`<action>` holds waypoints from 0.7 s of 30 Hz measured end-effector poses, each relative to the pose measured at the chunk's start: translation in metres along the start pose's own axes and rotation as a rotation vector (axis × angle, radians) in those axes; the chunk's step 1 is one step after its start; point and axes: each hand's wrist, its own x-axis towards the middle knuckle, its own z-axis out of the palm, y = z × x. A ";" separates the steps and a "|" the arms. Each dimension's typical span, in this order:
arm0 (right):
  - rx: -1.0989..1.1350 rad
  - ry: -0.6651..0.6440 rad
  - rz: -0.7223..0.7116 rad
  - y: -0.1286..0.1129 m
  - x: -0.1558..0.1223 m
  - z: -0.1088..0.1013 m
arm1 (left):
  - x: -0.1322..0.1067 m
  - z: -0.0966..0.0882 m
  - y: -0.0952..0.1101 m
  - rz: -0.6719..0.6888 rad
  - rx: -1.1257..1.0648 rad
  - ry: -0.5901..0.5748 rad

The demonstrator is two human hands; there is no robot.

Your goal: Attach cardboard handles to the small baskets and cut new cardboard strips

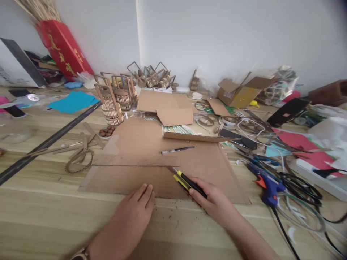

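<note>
A large flat cardboard sheet (151, 180) lies in front of me, with a narrow cardboard strip (130, 161) across its middle. My right hand (206, 195) is wrapped round a yellow and black utility knife (187, 180), whose blade points at the right end of the strip. My left hand (138, 206) lies flat at the sheet's near edge, fingers stretched out and nothing visible in it. Beyond the strip, a pen (177, 150) rests on the cardboard.
At the right lie a blue glue gun (268, 187) and coiled cables (300, 191). Small woven baskets (112, 108) stand at the back left, near a bowl of brown nuts (107, 132). An open cardboard box (241, 92) sits at the back right. Blue sheets (74, 102) lie left.
</note>
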 end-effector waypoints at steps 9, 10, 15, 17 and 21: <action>-0.282 0.189 -0.080 0.007 0.005 -0.003 | 0.012 0.001 0.013 -0.038 -0.004 -0.132; -0.306 0.218 -0.066 0.010 0.004 -0.008 | 0.011 0.004 0.013 -0.026 0.002 -0.117; -0.486 0.430 0.108 0.041 0.004 -0.077 | 0.003 0.018 0.008 0.022 0.027 0.015; -0.569 0.508 0.188 0.059 0.015 -0.117 | 0.001 0.020 0.007 0.042 0.018 0.034; -0.663 0.538 0.218 0.092 0.059 -0.180 | -0.003 0.021 0.007 0.025 -0.026 0.038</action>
